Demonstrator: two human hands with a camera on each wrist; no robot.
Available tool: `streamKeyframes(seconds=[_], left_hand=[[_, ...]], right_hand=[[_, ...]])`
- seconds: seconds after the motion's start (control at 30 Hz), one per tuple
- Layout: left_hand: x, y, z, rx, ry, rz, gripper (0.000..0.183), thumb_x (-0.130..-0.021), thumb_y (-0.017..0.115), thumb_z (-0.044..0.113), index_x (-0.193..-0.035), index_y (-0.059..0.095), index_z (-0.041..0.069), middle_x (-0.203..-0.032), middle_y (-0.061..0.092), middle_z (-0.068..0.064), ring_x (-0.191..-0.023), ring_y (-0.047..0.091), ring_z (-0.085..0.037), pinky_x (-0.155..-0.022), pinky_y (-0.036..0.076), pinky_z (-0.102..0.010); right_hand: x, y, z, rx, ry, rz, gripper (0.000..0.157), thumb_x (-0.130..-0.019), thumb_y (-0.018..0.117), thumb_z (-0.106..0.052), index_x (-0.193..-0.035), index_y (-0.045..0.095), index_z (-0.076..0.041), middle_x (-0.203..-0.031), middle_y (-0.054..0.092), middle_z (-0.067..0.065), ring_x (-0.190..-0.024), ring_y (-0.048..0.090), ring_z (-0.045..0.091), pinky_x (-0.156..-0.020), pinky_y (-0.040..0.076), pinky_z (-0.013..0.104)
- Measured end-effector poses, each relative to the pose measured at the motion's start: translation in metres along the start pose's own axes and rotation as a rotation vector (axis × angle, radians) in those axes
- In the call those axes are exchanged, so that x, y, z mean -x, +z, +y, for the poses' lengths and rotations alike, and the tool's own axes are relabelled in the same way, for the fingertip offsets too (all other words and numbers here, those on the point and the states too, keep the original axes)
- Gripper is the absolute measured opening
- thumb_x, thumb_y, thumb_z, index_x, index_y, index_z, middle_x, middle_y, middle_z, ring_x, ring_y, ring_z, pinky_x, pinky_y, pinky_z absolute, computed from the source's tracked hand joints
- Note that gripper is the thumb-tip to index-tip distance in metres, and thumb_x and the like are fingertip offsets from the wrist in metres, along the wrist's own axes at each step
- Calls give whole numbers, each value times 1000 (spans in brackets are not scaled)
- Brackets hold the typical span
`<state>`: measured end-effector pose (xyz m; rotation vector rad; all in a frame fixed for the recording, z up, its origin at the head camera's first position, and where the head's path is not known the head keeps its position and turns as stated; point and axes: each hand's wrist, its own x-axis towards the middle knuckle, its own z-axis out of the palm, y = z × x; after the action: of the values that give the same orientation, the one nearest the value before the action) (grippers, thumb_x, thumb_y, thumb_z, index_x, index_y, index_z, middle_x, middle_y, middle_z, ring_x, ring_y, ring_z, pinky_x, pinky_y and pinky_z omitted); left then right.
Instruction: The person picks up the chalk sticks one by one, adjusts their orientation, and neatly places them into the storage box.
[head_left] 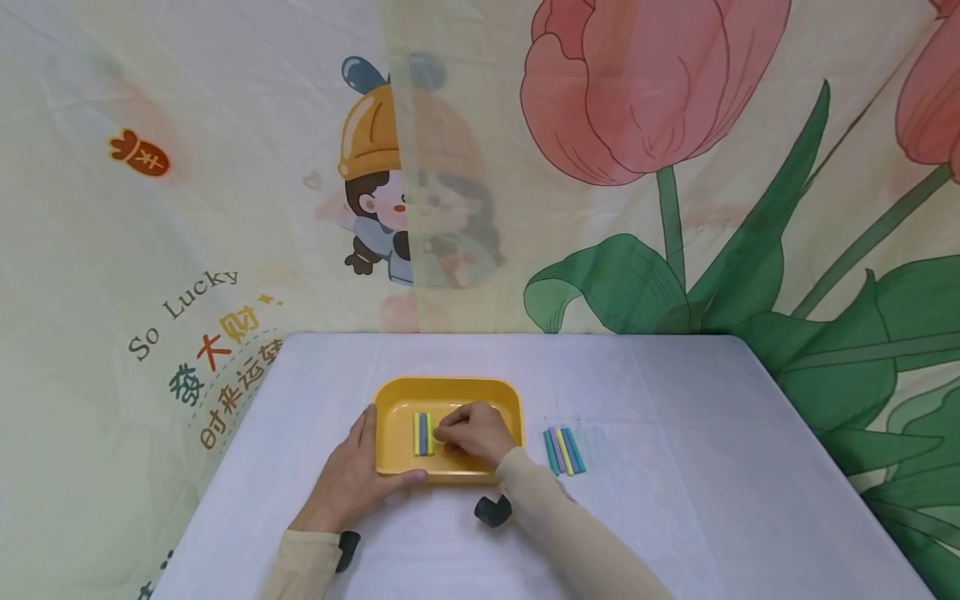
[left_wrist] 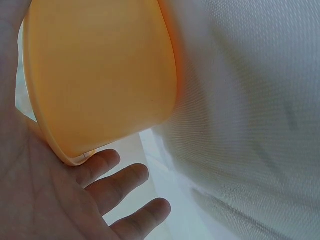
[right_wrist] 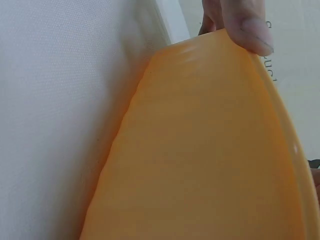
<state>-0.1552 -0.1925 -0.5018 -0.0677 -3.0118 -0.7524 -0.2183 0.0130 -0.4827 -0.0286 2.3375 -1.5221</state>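
Note:
In the head view a yellow tray lies on the table. My left hand holds its near left corner, fingers along the left side and thumb along the front edge. The left wrist view shows those fingers beside the tray wall. Inside the tray a pale yellow stick, a blue stick and a second yellow stick stand side by side. Above the tray floor, my right hand pinches the second yellow stick with curled fingers; its fingertips partly cover it.
To the right of the tray, several thin sticks in teal, purple, yellow and blue lie in a row on the white tablecloth. Behind the table hangs a printed curtain. A dark wrist camera sits under the right sleeve.

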Motion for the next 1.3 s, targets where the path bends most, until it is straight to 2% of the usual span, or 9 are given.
streamKeyframes(seconds=[0.4, 0.63, 0.83, 1.13, 1.3], left_hand=[[0, 1, 1, -6, -1, 4, 134, -58, 61, 81, -150, -2, 6, -151, 16, -19, -125, 40, -40, -100, 38, -53], [-1, 2, 1, -2, -3, 3, 135, -57, 61, 82, -150, -3, 7, -151, 16, -19, -125, 39, -39, -100, 38, -52], [-1, 1, 2, -5, -11, 4, 135, -57, 61, 82, -150, -2, 6, -152, 16, -18, -125, 39, -38, -100, 38, -52], [0, 0, 2, -18, -28, 0, 135, -57, 60, 83, -150, -2, 6, -152, 16, -19, -126, 38, -40, -101, 37, -53], [-1, 1, 3, -9, -26, 2, 136, -56, 60, 83, -150, 2, 4, -152, 16, -19, -127, 38, -40, -101, 36, -53]], right_hand=[[10, -17, 2, -42, -13, -6, 29, -74, 78, -35, -91, 69, -14, -82, 69, 6, -71, 65, 24, -64, 56, 30], [19, -30, 0, -64, -44, -24, 29, -74, 78, -35, -92, 70, -13, -87, 69, 10, -72, 65, 24, -63, 57, 30], [30, -42, 0, -50, -92, -16, 28, -76, 77, -34, -93, 70, -14, -84, 68, 5, -72, 66, 28, -64, 57, 35], [38, -56, 3, -50, -81, 1, 30, -76, 77, -34, -96, 69, -13, -87, 67, 5, -80, 66, 33, -66, 57, 32], [43, -65, 8, -66, -108, 2, 32, -76, 77, -35, -97, 69, -12, -87, 67, 8, -80, 66, 35, -67, 57, 34]])
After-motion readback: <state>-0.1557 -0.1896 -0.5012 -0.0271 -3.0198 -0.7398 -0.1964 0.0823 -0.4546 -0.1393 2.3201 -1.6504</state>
